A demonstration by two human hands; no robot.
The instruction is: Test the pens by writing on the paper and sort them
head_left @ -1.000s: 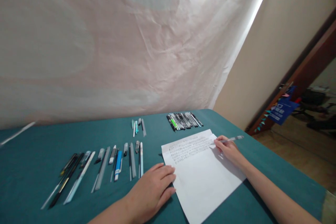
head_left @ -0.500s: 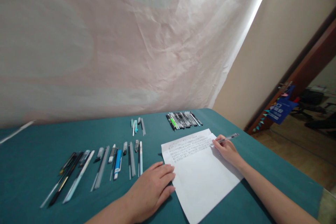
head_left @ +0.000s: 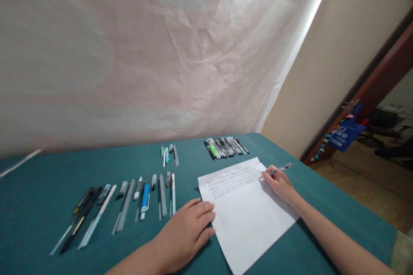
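Observation:
A white sheet of paper (head_left: pixel 248 219) lies on the teal table (head_left: pixel 48 180), with several lines of handwriting across its top. My right hand (head_left: pixel 280 184) is closed on a clear pen (head_left: pixel 280 169), its tip at the sheet's right edge by the written lines. My left hand (head_left: pixel 186 232) lies flat with fingers spread, its fingertips touching the sheet's left edge. A row of pens and caps (head_left: pixel 129 202) stretches out just left of that hand.
A bundle of dark pens (head_left: pixel 226 147) lies at the table's far side, with a few small pens (head_left: pixel 169 154) left of it. A crumpled white backdrop (head_left: pixel 145 51) hangs behind. A doorway with a blue tag (head_left: pixel 346 133) is at the right.
The pen in my right hand has dropped to a flatter angle and the hand has shifted slightly left. My left hand has stayed put.

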